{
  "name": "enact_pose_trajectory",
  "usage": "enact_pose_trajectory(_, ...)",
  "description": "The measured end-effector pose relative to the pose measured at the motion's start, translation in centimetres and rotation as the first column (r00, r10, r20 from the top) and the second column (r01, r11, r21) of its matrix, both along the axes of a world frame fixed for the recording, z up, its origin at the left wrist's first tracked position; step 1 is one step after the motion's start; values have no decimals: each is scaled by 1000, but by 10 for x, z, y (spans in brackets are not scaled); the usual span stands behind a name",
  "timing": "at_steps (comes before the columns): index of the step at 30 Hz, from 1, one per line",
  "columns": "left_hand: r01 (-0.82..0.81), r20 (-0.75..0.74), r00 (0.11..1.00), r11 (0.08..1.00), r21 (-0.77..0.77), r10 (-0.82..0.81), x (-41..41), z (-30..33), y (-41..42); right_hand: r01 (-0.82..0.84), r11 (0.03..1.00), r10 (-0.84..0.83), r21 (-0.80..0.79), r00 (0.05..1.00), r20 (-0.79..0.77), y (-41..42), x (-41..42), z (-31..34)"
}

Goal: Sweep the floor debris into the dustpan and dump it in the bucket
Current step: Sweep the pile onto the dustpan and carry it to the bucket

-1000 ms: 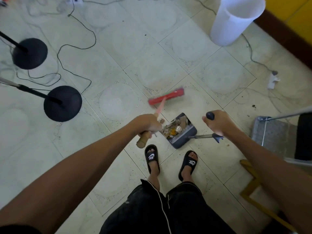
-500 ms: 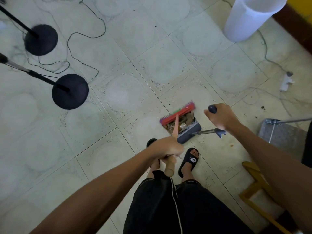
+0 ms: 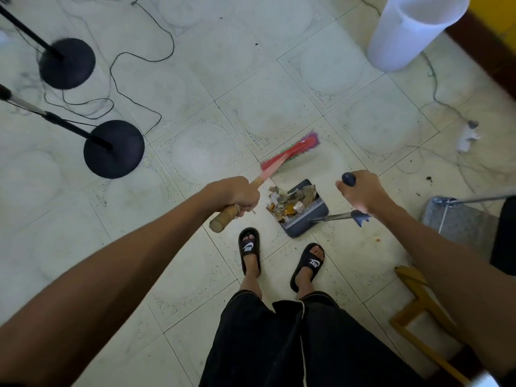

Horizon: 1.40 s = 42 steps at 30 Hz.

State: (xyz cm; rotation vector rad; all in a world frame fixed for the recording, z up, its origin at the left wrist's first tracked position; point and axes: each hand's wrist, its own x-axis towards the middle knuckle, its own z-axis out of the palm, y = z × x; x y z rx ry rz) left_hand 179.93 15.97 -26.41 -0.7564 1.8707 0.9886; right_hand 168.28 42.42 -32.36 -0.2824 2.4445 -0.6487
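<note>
My left hand (image 3: 237, 194) grips the wooden handle of a red broom (image 3: 290, 153), whose blurred head hangs over the tiles just beyond the dustpan. My right hand (image 3: 360, 191) holds the dark knob of the dustpan's long handle. The grey dustpan (image 3: 307, 219) rests on the floor in front of my feet. A heap of paper and foil debris (image 3: 290, 202) lies inside it. The white bucket (image 3: 410, 32) stands upright at the top right, apart from everything else.
Two black round stand bases (image 3: 114, 149) (image 3: 67, 62) with poles and loose cables (image 3: 134, 79) lie left. A white plug (image 3: 467, 136) with cord sits right. A metal frame (image 3: 460, 216) and a yellow wooden stool (image 3: 418, 308) crowd the right edge.
The broom head, down against the dustpan mouth half a second ago, has swung up and away from it. My left hand rose with it. The dustpan stayed put.
</note>
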Motion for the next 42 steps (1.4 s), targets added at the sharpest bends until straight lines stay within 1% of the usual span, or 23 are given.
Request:
enact_pose_trajectory(4, 168, 39, 986, 981, -101, -165, 10, -30, 23, 21, 1000, -21, 5, 1000, -12, 0, -1, 1)
enact_pose_trajectory(5, 202, 63, 978, 975, -96, -197, 15, -38, 31, 29, 1000, -29, 1, 999, -14, -1, 0, 0)
enact_pose_trajectory(7, 239, 134, 963, 971, -15, -235, 23, -51, 44, 22, 1000, -22, -5, 999, -28, -5, 2, -2)
enact_pose_trajectory(9, 234, 216, 944, 967, 98, -250, 30, -56, 50, 15, 999, -17, -30, 999, -47, -11, 7, -4)
enact_pose_trajectory(11, 171, 260, 942, 969, 178, -214, 32, -54, 49, 43, 997, -47, -71, 997, -62, -17, 10, -4)
enact_pose_trajectory(14, 58, 289, 950, 974, 219, -121, 18, -41, 32, 78, 993, -85, -86, 993, -78, -21, 11, 2)
enact_pose_trajectory(15, 54, 280, 953, 973, 223, -118, 8, -35, 24, 84, 993, -92, -82, 991, -92, -24, 10, 6)
enact_pose_trajectory(17, 109, 238, 957, 969, 223, -163, -10, -21, 10, 94, 991, -105, -93, 988, -116, -34, 4, 15)
enact_pose_trajectory(21, 318, 152, 930, 941, 115, -333, -38, 5, 4, 158, 977, -180, -147, 971, -158, -63, -14, 38)
enact_pose_trajectory(24, 395, 96, 912, 917, 63, -399, -69, 25, -5, 217, 957, -257, -195, 943, -212, -78, -35, 60)
enact_pose_trajectory(27, 480, 43, 877, 877, -17, -479, -113, 53, -11, 277, 925, -348, -262, 894, -282, -85, -61, 81)
enact_pose_trajectory(29, 503, -12, 863, 861, -77, -506, -148, 70, -10, 327, 893, -419, -309, 855, -306, -88, -86, 97)
enact_pose_trajectory(32, 536, -66, 831, 828, -166, -552, -206, 94, -2, 369, 862, -478, -348, 822, -310, -88, -133, 117)
enact_pose_trajectory(36, 524, -161, 807, 815, -249, -568, -292, 126, 5, 420, 816, -552, -398, 770, -321, -79, -219, 150)
enact_pose_trajectory(38, 536, -198, 786, 805, -255, -586, -334, 148, 8, 425, 816, -562, -391, 743, -364, -70, -269, 173)
enact_pose_trajectory(40, 549, -202, 757, 772, -320, -622, -379, 174, 11, 419, 821, -562, -389, 716, -415, -59, -317, 197)
enact_pose_trajectory(42, 525, -237, 741, 762, -379, -629, -422, 199, 14, 397, 839, -539, -373, 702, -466, -51, -362, 223)
